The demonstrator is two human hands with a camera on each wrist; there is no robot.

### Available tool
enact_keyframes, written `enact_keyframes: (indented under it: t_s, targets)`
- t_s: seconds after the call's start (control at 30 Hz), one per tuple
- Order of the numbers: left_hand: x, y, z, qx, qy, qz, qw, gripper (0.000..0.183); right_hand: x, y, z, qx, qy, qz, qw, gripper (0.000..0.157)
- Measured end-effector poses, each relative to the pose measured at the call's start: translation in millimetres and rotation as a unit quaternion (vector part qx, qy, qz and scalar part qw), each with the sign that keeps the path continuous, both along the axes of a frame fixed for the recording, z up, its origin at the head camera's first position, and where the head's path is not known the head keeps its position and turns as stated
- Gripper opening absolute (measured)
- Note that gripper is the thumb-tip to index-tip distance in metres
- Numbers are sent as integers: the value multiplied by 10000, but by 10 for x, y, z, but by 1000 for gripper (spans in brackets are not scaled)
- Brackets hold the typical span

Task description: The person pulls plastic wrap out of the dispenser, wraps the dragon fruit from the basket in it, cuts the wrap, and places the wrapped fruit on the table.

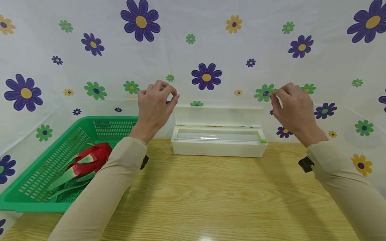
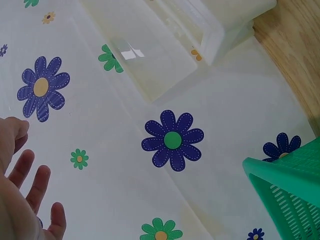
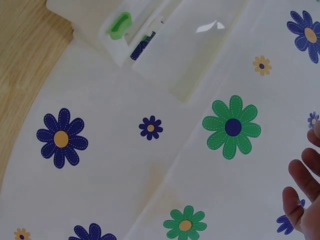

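In the head view, my left hand (image 1: pixel 156 105) and right hand (image 1: pixel 293 108) are raised at about the same height, well apart. Each has thumb and forefinger pinched together. Between them stretches a sheet of clear cling film (image 1: pixel 266 94), barely visible except for faint glints by the fingertips and streaks over a purple flower in the left wrist view. Below and behind, a white cling film dispenser box (image 1: pixel 218 149) stands with its lid (image 1: pixel 218 116) tipped back. A clear strip shines inside, and a green slide cutter (image 1: pixel 263 141) sits at its right end.
At the left, a green plastic basket (image 1: pixel 33 207) holds a red dragon fruit (image 1: pixel 91 159) with green-tipped scales, partly behind my left forearm. The wood-grain table (image 1: pixel 211 187) reaches back to a white flower-printed sheet (image 1: pixel 208 50) hanging behind the box.
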State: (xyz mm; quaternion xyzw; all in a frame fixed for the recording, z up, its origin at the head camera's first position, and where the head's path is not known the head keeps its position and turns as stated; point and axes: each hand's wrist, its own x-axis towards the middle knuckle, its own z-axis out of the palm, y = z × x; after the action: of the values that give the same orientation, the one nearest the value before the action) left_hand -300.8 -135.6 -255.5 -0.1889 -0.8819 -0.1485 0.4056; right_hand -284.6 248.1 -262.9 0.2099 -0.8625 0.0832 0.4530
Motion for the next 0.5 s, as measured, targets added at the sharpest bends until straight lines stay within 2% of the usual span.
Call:
enact_keyframes:
  t_s: [0.17, 0.5]
  targets:
    - [-1, -2, 19, 50, -47, 22, 10000, 16, 7, -1, 19, 45, -4, 34, 10000, 13]
    - [-9, 17, 65, 141, 67, -68, 9999, 15, -4, 12, 57, 198, -106, -219, 9995, 15]
